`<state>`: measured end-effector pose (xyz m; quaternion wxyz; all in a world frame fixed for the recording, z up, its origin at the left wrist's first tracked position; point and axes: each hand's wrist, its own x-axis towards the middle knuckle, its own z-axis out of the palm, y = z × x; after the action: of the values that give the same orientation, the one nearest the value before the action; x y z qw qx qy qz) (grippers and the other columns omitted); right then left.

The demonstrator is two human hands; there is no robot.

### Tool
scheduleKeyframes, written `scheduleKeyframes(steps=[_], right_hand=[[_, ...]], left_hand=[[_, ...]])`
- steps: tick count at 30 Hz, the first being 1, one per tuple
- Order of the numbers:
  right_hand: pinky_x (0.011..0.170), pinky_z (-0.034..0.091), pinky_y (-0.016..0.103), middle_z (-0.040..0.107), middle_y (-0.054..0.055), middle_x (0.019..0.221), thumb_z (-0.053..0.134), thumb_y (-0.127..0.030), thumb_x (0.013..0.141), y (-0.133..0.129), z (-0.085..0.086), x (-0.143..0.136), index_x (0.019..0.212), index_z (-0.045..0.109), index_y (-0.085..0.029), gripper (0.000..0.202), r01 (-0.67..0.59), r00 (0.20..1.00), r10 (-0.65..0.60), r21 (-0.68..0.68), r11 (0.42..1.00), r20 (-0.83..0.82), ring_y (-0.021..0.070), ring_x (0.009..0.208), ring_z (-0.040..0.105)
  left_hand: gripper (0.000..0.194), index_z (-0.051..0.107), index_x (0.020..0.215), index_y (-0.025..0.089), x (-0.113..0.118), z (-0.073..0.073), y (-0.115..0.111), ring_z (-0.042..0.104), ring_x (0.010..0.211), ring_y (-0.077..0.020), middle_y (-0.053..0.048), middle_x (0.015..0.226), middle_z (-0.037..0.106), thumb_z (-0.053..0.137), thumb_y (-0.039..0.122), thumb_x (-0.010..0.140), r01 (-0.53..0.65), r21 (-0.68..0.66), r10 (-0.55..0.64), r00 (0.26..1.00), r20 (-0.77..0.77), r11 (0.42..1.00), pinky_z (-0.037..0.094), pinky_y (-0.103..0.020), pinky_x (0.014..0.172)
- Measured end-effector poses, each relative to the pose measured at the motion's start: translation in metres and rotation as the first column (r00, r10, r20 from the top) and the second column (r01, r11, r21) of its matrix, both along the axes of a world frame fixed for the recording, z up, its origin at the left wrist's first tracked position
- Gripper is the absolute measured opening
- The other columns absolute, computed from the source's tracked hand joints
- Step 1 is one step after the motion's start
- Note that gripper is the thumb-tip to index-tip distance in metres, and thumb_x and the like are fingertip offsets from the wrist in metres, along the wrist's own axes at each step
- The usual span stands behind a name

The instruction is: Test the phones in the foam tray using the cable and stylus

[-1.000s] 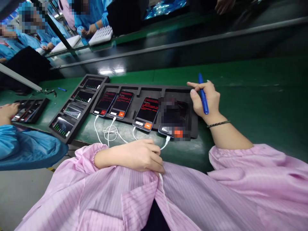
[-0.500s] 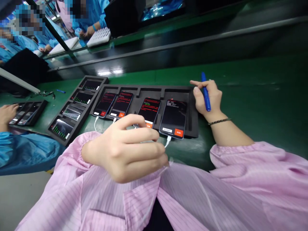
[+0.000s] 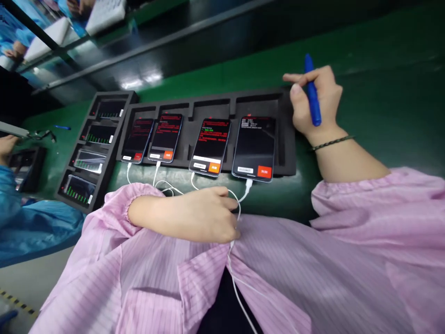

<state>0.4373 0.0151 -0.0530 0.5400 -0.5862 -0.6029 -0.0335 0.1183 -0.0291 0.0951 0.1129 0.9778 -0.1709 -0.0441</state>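
Observation:
My left hand (image 3: 208, 215) is below the phones, near my smock. Its fingers are curled closed around a white charging cable (image 3: 239, 211), and a white plug pokes out under the fingers. My right hand (image 3: 318, 102) rests by the right end of the black tray (image 3: 287, 139); a blue pen (image 3: 313, 102) is held slanting in it, and the index finger points left. Several phones lie lit in that tray, each with a white cable in its lower end. The rightmost phone (image 3: 253, 146) shows a red button, the phone left of it (image 3: 210, 146) an orange one.
At left, a second black tray (image 3: 100, 178) holds several devices with green bars on screen. A co-worker's blue sleeve (image 3: 38, 227) and hand are at far left, near another dark tray (image 3: 38, 164). A blue pen (image 3: 63, 127) lies beyond. A raised ledge (image 3: 194, 35) runs behind.
My left hand has drawn down from in front of the phones and turned, uncovering the third phone's lower end. The view has tilted down. My right hand still holds the pen.

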Motion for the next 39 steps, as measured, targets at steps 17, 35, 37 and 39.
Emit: scheduleKeyframes(steps=[17,35,37,39], right_hand=[[0.090,0.057,0.044,0.071,0.006,0.101,0.047,-0.064,0.101,-0.003,0.007,-0.005,0.092,0.052,-0.022,0.043,-0.117,0.993,0.117,-0.016,0.993,-0.023,0.0280,0.113,0.069],[0.090,0.057,0.046,0.073,0.004,0.105,0.050,-0.063,0.100,-0.002,0.004,-0.006,0.092,0.056,-0.022,0.043,-0.110,0.994,0.110,0.051,0.993,-0.008,0.0280,0.106,0.072],[0.091,0.056,0.046,0.074,0.006,0.107,0.050,-0.063,0.100,-0.002,0.003,-0.006,0.092,0.056,-0.022,0.043,-0.109,0.994,0.110,0.047,0.993,-0.028,0.0280,0.107,0.072],[0.091,0.056,0.046,0.074,0.007,0.109,0.051,-0.064,0.099,-0.001,0.002,-0.006,0.093,0.056,-0.021,0.043,-0.113,0.993,0.115,0.044,0.993,-0.030,0.0280,0.107,0.072]], left_hand=[[0.034,0.064,0.065,0.018,0.008,0.001,-0.005,0.045,0.057,-0.0120,-0.001,0.066,0.059,0.051,0.007,0.095,0.097,-0.091,-0.082,0.984,0.157,0.991,0.036,-0.031,0.055],[0.029,0.064,0.068,0.024,-0.004,0.015,-0.010,0.050,0.053,-0.0108,0.004,0.062,0.057,0.056,0.012,0.094,-0.133,-0.288,0.237,0.901,0.365,0.948,0.047,-0.033,0.061],[0.028,0.065,0.070,0.024,-0.005,0.014,-0.011,0.050,0.052,-0.0110,0.004,0.063,0.060,0.057,0.012,0.093,-0.143,-0.279,0.239,0.907,0.348,0.950,0.048,-0.034,0.062],[0.027,0.067,0.071,0.026,-0.005,0.014,-0.011,0.051,0.052,-0.0108,0.004,0.063,0.061,0.057,0.012,0.093,-0.159,-0.266,0.243,0.915,0.322,0.951,0.049,-0.034,0.062]])
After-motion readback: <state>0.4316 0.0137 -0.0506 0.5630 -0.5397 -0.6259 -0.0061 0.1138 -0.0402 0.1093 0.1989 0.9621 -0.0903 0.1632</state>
